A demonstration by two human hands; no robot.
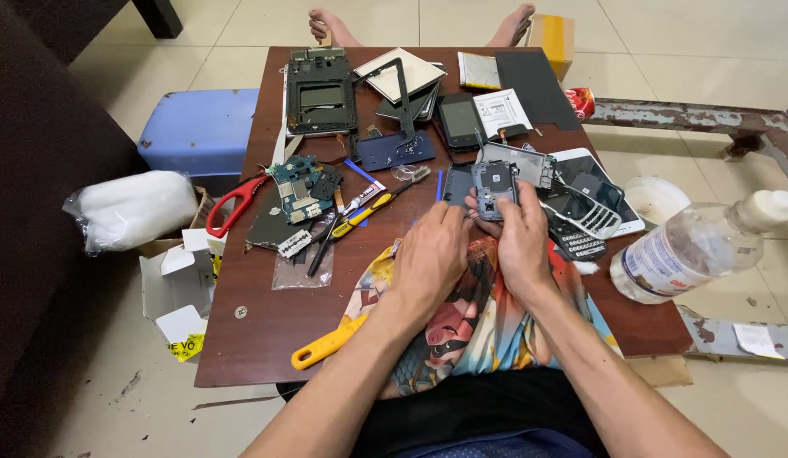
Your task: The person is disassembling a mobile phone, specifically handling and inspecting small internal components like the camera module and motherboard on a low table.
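Red-handled scissors (234, 206), green circuit board (299, 187), clear plastic bottle (695, 247), blue stool (199, 129), white bag (133, 210)

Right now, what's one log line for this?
left hand: steadies phone frame | right hand: grips it | nearby: keypad phone, red scissors, brown table

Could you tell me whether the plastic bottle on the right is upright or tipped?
Tipped. The bottle lies on its side at the table's right edge, its white cap pointing right, beyond the edge.
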